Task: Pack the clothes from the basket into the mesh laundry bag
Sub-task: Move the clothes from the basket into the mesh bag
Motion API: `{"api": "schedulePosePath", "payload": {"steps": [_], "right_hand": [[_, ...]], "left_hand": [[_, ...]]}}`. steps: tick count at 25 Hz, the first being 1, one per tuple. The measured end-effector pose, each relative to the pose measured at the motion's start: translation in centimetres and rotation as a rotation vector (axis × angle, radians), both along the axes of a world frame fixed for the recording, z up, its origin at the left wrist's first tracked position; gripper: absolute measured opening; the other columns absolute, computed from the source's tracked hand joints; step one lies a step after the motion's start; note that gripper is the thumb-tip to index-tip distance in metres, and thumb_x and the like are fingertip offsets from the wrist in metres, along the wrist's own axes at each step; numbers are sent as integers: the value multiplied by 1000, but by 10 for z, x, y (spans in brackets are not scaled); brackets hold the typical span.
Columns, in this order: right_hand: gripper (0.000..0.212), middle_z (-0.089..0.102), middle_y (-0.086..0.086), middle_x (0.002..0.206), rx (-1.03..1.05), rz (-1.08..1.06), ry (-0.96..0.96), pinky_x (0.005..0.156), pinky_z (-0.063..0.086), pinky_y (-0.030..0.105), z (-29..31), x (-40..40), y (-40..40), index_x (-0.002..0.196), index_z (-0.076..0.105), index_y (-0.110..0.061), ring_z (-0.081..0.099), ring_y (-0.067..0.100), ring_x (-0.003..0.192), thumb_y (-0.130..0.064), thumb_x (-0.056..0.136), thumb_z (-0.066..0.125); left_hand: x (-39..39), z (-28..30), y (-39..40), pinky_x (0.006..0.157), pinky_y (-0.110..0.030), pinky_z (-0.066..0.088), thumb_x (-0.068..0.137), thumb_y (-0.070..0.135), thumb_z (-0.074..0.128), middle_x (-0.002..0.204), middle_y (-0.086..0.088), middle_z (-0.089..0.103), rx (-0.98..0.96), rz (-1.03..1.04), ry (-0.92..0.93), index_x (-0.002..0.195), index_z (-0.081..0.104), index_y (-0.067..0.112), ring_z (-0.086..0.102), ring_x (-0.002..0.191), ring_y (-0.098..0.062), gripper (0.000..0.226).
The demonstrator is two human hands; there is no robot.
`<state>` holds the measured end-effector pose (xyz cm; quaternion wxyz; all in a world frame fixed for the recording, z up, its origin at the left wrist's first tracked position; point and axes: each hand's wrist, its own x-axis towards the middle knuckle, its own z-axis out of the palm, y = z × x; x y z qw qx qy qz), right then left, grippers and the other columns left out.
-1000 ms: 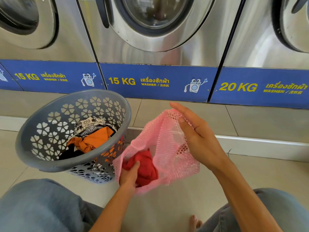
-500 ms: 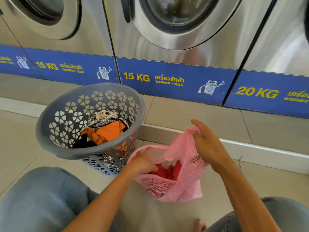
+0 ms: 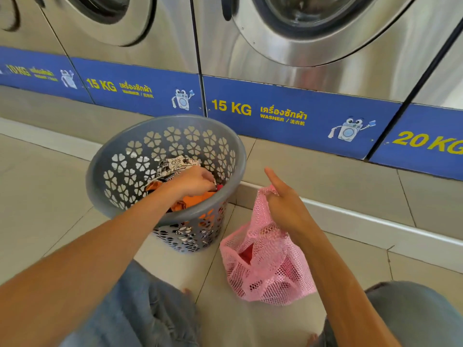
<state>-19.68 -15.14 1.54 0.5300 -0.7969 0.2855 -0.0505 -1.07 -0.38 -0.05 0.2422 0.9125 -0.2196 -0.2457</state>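
Left hand inside grey perforated plastic basket, fingers curled onto the orange garment; patterned cloth lies behind. Right hand, thumb out, pinches pink mesh laundry bag rim, bag on floor. One red item bagged; several remain, so early progress.
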Motion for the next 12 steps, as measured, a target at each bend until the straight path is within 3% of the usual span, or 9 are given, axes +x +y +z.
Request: {"api": "schedulePosePath", "payload": {"steps": [2, 4, 6, 8, 10, 12], "right_hand": [[61, 29, -10, 161, 30, 15, -7, 63, 51, 30, -2, 12, 7, 149, 27, -56, 65, 20, 84, -17, 103, 34], [63, 32, -8, 160, 60, 23, 2, 70, 56, 37, -3, 22, 11, 149, 26, -56, 66, 16, 85, -15, 103, 33], [63, 30, -8, 162, 57, 19, 33, 74, 56, 34, -3, 28, 12, 150, 25, -55, 64, 11, 89, -14, 103, 32], [63, 28, -10, 162, 53, 20, 51, 66, 49, 24, -6, 31, 11, 150, 25, -55, 54, 4, 78, -14, 103, 32], [60, 29, -12, 162, 49, 28, 51, 77, 46, 26, -12, 32, 11, 150, 25, -56, 52, 5, 100, -17, 104, 32], [56, 28, -15, 162, 42, 25, 66, 87, 38, 25, -15, 29, 8, 149, 25, -57, 47, 8, 125, -22, 106, 32]], "left_hand": [[21, -29, 11, 88, -34, 49, 90, 25, 67, 119, -5, 65, 132, -105, -23, 122, 63, 17, 61, 105, -22, 34], [36, -51, 21, 92, -34, 45, 87, 26, 71, 130, -2, 54, 260, -238, -49, 130, 51, 25, 54, 113, -22, 47], [49, -60, 22, 89, -37, 52, 84, 29, 75, 140, -2, 47, 384, -316, -36, 148, 32, 29, 56, 113, -25, 77], [64, -64, 18, 73, -36, 61, 80, 28, 79, 121, -6, 64, 468, -309, 53, 156, 13, 39, 70, 92, -28, 101], [80, -72, 15, 71, -36, 63, 73, 30, 84, 85, -3, 71, 539, -293, 68, 154, 4, 45, 75, 74, -24, 115], [91, -85, 10, 70, -40, 64, 67, 25, 88, 77, -5, 74, 574, -258, 109, 153, 8, 46, 74, 65, -21, 119]]}}
